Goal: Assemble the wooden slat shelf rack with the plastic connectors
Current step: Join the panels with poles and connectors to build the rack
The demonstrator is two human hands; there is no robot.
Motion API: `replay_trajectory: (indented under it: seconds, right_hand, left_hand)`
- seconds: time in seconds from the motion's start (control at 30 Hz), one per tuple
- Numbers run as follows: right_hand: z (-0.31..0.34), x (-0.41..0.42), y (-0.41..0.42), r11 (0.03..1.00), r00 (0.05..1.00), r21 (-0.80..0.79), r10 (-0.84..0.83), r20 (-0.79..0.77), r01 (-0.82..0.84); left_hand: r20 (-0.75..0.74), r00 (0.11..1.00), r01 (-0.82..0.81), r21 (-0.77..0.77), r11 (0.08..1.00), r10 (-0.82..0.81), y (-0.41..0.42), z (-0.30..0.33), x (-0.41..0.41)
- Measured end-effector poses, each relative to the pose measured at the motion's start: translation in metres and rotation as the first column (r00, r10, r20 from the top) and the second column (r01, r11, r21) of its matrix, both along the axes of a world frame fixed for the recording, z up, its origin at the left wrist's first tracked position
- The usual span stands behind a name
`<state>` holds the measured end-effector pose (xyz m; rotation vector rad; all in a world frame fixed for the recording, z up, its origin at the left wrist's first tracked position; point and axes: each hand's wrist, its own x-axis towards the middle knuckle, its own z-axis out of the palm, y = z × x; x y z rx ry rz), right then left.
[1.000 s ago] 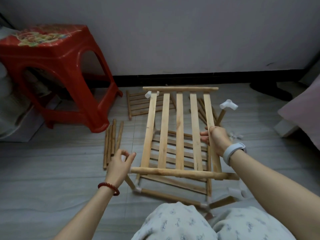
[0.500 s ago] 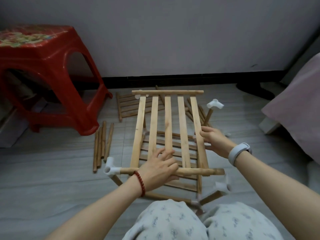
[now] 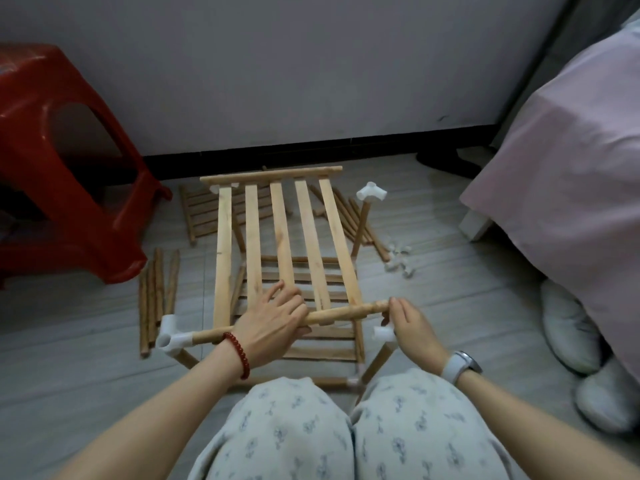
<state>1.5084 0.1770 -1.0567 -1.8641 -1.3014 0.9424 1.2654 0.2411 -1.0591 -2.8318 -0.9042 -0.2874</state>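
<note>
Resting across the near rail (image 3: 346, 313) of the slat panel (image 3: 284, 244), the left hand (image 3: 273, 323) wraps its fingers over that round dowel at about the middle of the head view, thumb tucked under. The panel, five pale slats between two dowels, lies tilted above the lower shelf frame (image 3: 311, 337) on the floor (image 3: 86, 341). At 8 o'clock from the left hand, the rail's left end sits in a white plastic connector (image 3: 171, 336) atop a short leg. The right hand (image 3: 410, 327) is at 3 o'clock from the left one, with its fingertips pinching the rail's free right end just above another white connector (image 3: 382, 334); whether that end touches the connector I cannot tell. A third connector (image 3: 371, 194) caps the upright post at the panel's far right corner, around 1 o'clock.

Loose dowels (image 3: 157, 292) lie at 9 o'clock on the floor, a spare slat panel (image 3: 204, 216) lies at 11 o'clock behind the rack, and more sticks (image 3: 360, 226) fan out at 2 o'clock, with a small heap of loose connectors (image 3: 400, 259) beside them. A red plastic stool (image 3: 69, 188) stands at 10 o'clock, a pink-covered bed (image 3: 571, 168) fills the right edge, and white slippers (image 3: 581, 344) sit below it.
</note>
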Motion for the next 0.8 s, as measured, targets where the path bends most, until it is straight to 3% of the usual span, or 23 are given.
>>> replay_trajectory:
  seconds: [0.27,0.47,0.8]
  right_hand:
    - [0.007,0.016,0.035,0.997,0.991,0.078,-0.006,-0.136,0.017]
    - [-0.004,0.023,0.042,1.000,0.967,0.006,-0.026,-0.254,0.029]
    - [0.005,0.015,0.039,0.998,0.976,-0.058,0.021,-0.215,-0.034]
  left_hand:
    - [0.036,0.999,-0.001,-0.030,1.000,0.002,0.011,0.003,-0.006]
    - [0.047,0.998,0.033,-0.046,0.998,-0.031,0.015,-0.003,-0.016]
    - [0.000,0.997,0.073,-0.015,0.997,-0.073,0.008,-0.009,-0.016]
